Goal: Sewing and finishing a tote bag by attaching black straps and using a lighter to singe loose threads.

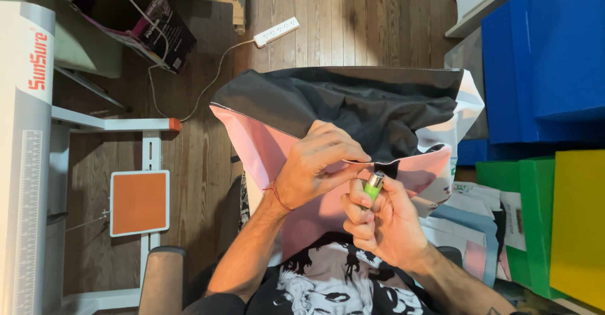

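Lighter [373,187], lime green with a silver metal head, sits upright in the right hand [384,223], just under the edge of a pink-and-dark fabric piece [353,110] draped over the person's lap. From where I stand, the right hand is wrapped closed around the lighter's body, thumb lying up near the metal top, while the left hand [315,170] is pinched shut on the fabric's seam edge, holding a small fold of it out just above and beside the lighter's head. I can see no flame, so I judge the edge has been picked out and presented, the lighter brought to it, and the actual touch of heat to the edge not yet made; whether any stretch of that edge has been treated I cannot tell, since it is too small to read. The lighter's long axis runs nearly vertical in the picture, tipped slightly to the right, with its metal head pointing up and away from the person toward the pinched fabric, and its base buried in the palm. The fabric shows its dark grey side further away and its pale pink side nearer the body. Around them: a wooden floor [353,18] with a white power strip [276,31] and its cord, an orange-topped white stand [139,203] at the left, and blue [542,56], green [523,214] and yellow [576,220] sheets stacked at the right.
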